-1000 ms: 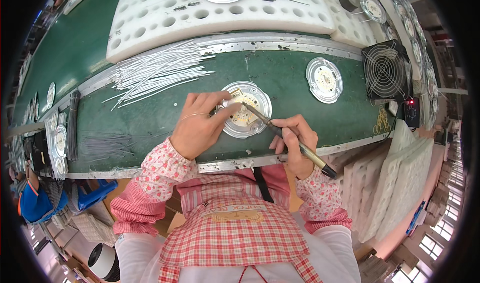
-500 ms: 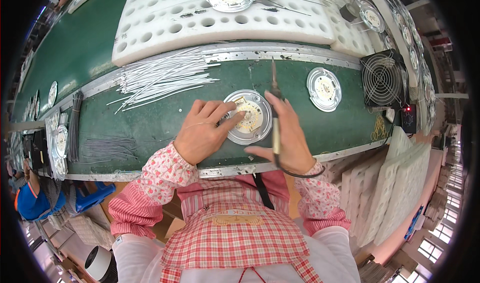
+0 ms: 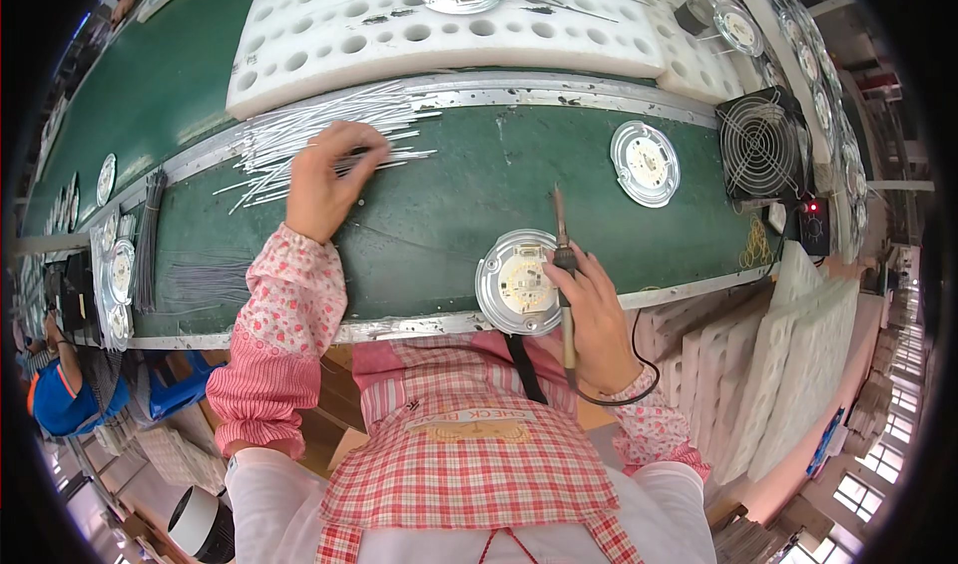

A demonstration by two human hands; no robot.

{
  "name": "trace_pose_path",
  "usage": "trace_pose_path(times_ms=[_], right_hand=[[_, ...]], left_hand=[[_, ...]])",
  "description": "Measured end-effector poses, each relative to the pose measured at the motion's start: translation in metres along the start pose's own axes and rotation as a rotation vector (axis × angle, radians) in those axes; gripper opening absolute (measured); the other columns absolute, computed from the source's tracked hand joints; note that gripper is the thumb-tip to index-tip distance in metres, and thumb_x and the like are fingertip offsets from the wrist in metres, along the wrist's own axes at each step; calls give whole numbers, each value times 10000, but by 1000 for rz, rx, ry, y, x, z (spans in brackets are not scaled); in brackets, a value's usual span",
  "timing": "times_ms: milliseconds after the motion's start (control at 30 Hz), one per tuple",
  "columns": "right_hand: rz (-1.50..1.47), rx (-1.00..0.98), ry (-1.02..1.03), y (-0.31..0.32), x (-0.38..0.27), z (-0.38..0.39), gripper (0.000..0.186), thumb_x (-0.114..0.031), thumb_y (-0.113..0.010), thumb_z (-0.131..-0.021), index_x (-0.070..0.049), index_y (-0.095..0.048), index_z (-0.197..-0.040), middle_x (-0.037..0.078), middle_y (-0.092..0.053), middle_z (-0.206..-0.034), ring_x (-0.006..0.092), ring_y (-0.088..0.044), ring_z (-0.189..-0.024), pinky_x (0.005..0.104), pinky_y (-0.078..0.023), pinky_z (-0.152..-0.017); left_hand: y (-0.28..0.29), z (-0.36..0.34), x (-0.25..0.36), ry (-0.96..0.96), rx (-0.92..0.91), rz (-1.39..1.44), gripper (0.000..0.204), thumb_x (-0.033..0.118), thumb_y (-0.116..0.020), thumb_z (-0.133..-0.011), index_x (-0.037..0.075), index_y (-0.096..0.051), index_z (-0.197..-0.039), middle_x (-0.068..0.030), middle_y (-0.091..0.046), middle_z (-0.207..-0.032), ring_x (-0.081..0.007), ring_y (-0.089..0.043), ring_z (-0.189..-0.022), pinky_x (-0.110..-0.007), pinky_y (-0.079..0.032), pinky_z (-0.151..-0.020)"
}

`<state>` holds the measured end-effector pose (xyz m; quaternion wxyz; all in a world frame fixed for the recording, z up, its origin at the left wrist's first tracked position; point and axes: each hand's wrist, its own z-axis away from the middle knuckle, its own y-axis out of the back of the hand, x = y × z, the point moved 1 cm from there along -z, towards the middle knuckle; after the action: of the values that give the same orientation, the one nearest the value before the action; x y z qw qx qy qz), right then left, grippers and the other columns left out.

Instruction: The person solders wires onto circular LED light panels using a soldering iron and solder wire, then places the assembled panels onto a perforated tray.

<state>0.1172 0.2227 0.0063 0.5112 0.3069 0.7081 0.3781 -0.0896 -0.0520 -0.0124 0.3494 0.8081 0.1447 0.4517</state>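
My left hand is over the right part of a pile of thin white wires, its fingers curled together in a pinch. Whether a wire is between the fingertips is hidden. A soldering iron is held in my right hand, its metal tip pointing away from me above the green bench. Close by that hand, a round silver lamp disc with a pale circuit board in its middle lies at the bench's near edge. My right fingertips overlap the disc's right side.
Another lamp disc lies farther right, before a black fan. A white foam block with holes carries more discs at the back. Dark wires lie at left. Foam sheets stand at right. A person sits far left.
My left hand has left the disc and moved left and away to the white wires. The disc has shifted nearer me and slightly right. My right hand has come nearer with the soldering iron.
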Motion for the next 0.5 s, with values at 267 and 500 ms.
trace_pose_path(times_ms=[267, 500], right_hand=[[-352, 363, -285, 5, -3, -37, 344, -110, -744, -862, -57, -632, -1183, 120, -699, -917, 195, -662, -721, 277, -515, -678], [-587, 374, -517, -6, -1, -58, 327, -124, -715, -894, -16, -629, -1190, 90, -700, -932, 111, -634, -776, 256, -511, -696]], left_hand=[[19, 9, 83, 115, 40, 174, 103, 21, -693, -871, 17, -729, -967, -13, -673, -809, -77, -586, -733, -235, -462, -680], [-49, 21, 114, 20, -12, 283, 174, -12, -723, -825, 21, -727, -996, -79, -666, -845, -155, -626, -672, -273, -501, -617]])
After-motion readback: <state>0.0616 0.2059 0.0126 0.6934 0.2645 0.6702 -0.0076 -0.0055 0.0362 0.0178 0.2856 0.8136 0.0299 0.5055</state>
